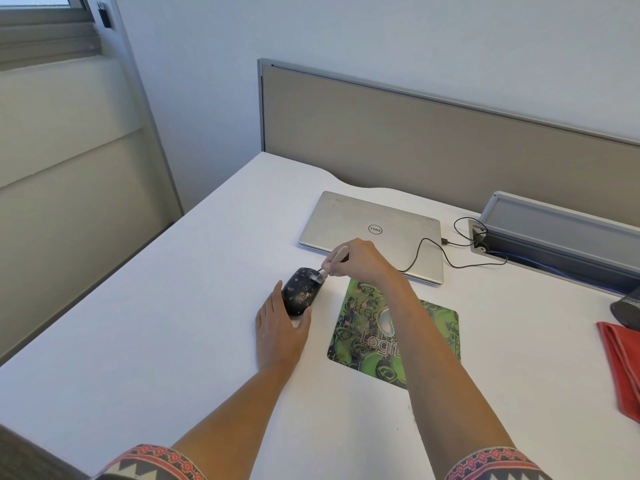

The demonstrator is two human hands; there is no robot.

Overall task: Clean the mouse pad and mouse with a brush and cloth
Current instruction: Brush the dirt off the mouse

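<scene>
1. The mouse (300,292) is black and lies directly on the white worktop (138,323), about midway between the left and right edges. It is just beside the far-left corner of the mouse pad (433,327), not on it. Pale specks cover its upper shell.
2. The left hand (280,329) rests on the worktop at the near end of the mouse. Its fingers are straight and pressed together along the mouse's left flank. The thumb is spread away from them and touches the near-right end, so the mouse sits in the fork between thumb and fingers.
3. The right hand (360,259) is above the far end of the mouse, with curled fingers pinching the handle of the brush (325,268).
4. The brush slopes down to the left. Its pale bristle tip touches the far-right part of the mouse's shell.
5. The mouse pad is green, patterned and printed with lettering. It lies flat toward the near-right of the mouse. The right forearm crosses above it and hides its middle.
6. The red cloth (623,368) lies folded at the right edge of the worktop, well apart from the mouse pad.
7. A closed silver laptop (363,220) lies toward the far edge, with a black cable (433,251) plugged into its right side.
</scene>
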